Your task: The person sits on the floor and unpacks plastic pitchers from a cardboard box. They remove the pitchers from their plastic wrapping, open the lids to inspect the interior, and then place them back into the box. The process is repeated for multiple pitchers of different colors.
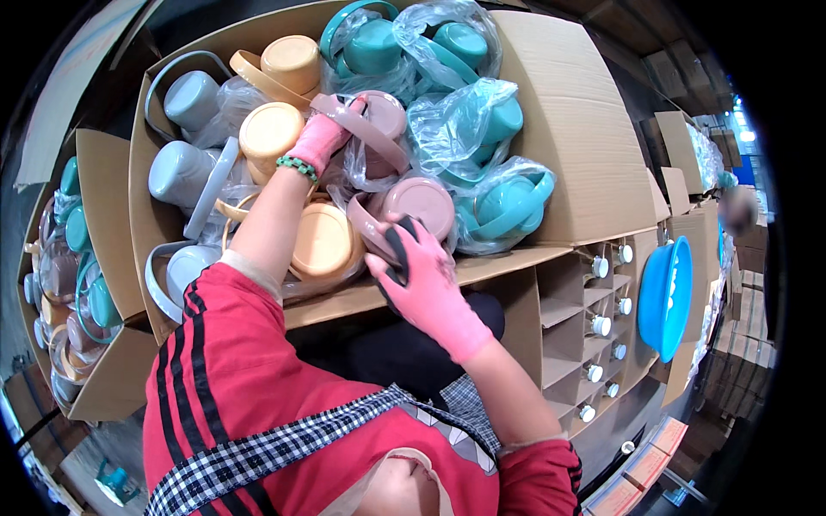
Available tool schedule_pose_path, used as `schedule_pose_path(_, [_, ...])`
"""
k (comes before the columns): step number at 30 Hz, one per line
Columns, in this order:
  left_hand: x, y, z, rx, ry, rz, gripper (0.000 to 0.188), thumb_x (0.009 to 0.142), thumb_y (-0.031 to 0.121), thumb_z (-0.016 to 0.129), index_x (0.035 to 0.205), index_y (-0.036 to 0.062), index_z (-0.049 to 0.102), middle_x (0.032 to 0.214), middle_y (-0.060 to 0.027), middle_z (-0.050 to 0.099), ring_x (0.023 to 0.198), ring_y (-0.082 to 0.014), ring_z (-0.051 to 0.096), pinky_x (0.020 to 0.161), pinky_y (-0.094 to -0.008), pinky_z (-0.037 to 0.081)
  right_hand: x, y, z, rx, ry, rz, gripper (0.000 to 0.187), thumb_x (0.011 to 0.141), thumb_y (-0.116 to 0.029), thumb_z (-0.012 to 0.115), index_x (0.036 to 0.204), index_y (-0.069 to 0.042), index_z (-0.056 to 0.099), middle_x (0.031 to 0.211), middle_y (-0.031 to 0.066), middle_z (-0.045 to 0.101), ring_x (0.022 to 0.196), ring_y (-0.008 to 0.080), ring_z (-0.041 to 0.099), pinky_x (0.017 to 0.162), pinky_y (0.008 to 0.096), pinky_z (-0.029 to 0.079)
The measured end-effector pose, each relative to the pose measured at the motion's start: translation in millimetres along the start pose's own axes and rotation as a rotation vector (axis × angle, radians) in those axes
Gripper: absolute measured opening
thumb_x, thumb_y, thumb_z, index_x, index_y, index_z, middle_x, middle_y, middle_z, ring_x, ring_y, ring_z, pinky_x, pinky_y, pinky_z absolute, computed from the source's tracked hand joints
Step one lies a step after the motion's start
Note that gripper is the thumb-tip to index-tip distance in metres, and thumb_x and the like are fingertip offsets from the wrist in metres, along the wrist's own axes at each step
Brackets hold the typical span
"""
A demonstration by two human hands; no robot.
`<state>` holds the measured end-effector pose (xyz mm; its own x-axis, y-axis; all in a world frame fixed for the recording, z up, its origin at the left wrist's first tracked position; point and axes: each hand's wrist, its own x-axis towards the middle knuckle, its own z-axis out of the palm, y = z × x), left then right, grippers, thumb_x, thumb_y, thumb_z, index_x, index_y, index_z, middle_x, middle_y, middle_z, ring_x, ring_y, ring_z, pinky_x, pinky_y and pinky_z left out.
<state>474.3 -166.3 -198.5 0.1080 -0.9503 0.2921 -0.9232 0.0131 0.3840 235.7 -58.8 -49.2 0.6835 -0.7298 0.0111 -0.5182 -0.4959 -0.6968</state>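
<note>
My left hand [329, 136], in a pink glove with black fingertips, is closed at the loop handle of a mauve plastic cup-shaped piece [385, 116]. The band crosses over its fingers and partly hides them. My right hand [428, 277], gloved alike, curls around the handle of a second mauve cup-shaped piece [422, 206] at the box's near edge. Both pieces sit bottom-up among crumpled clear plastic film. Beside them are yellow pieces [323, 238] on the left and teal pieces [514, 206] in clear bags on the right.
The pieces fill a large cardboard box [572, 129]. Grey-blue ones [184, 172] line its left side. Farther left stands another filled box [112, 215]. On the right are a divided carton with white-capped bottles [600, 326] and a blue basin [665, 297]. A person [738, 211] is farther off.
</note>
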Motion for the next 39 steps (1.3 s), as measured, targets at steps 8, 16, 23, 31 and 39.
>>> schedule_pose_path(8, [-7.1, 71.9, -105.8, 0.316, 0.265, -0.008, 0.068, 0.06, 0.03, 0.073, 0.112, 0.0032, 0.04, 0.107, -0.021, 0.042, 0.095, -0.0403, 0.046, 0.079, -0.0414, 0.042, -120.0, 36.6, -63.8, 0.013, 0.241, 0.377, 0.029, 0.076, -0.014, 0.057, 0.101, 0.001, 0.051, 0.111, 0.0169, 0.048, 0.102, 0.0323, 0.047, 0.088, 0.037, 0.037])
schedule_pose_path(16, [46.9, 73.0, -99.6, 0.116, -0.428, 0.246, 0.034, 0.069, 0.035, 0.064, 0.083, 0.0049, 0.059, 0.082, -0.0148, 0.061, 0.079, -0.0303, 0.058, 0.071, -0.0364, 0.046, -213.4, 76.8, -63.9, -0.102, 0.36, 0.489, 0.023, 0.078, -0.011, 0.055, 0.097, 0.002, 0.052, 0.109, 0.015, 0.051, 0.102, 0.0298, 0.048, 0.088, 0.0342, 0.037])
schedule_pose_path(23, [101.4, 137.8, -207.5, -0.472, -0.293, -0.238, 0.018, 0.07, 0.017, 0.061, 0.074, -0.0008, 0.061, 0.06, -0.007, 0.057, 0.055, -0.015, 0.052, 0.052, -0.0319, 0.041, -307.7, 101.1, -59.9, 0.008, 0.519, 0.761, 0.021, 0.08, -0.012, 0.053, 0.096, 0.003, 0.053, 0.102, 0.0155, 0.054, 0.095, 0.0291, 0.051, 0.085, 0.034, 0.038])
schedule_pose_path(31, [142.0, 102.1, -285.7, -0.726, -0.202, -0.529, 0.011, 0.07, 0.007, 0.065, 0.076, -0.001, 0.062, 0.072, -0.0065, 0.062, 0.062, -0.0134, 0.058, 0.056, -0.0238, 0.045, -327.9, 119.8, -31.9, 0.138, 0.473, 0.737, 0.022, 0.08, -0.013, 0.053, 0.095, 0.003, 0.053, 0.099, 0.0157, 0.054, 0.095, 0.0289, 0.051, 0.086, 0.0346, 0.039])
schedule_pose_path(39, [67.3, 49.1, -155.6, -0.853, -0.251, -0.423, 0.014, 0.081, 0.017, 0.054, 0.074, 0.0051, 0.059, 0.064, -0.0034, 0.054, 0.054, -0.0132, 0.051, 0.051, -0.025, 0.042, -322.6, 131.1, -23.2, 0.04, 0.315, 0.59, 0.02, 0.077, -0.013, 0.054, 0.09, 0.001, 0.052, 0.089, 0.0165, 0.054, 0.086, 0.0323, 0.052, 0.078, 0.0359, 0.041])
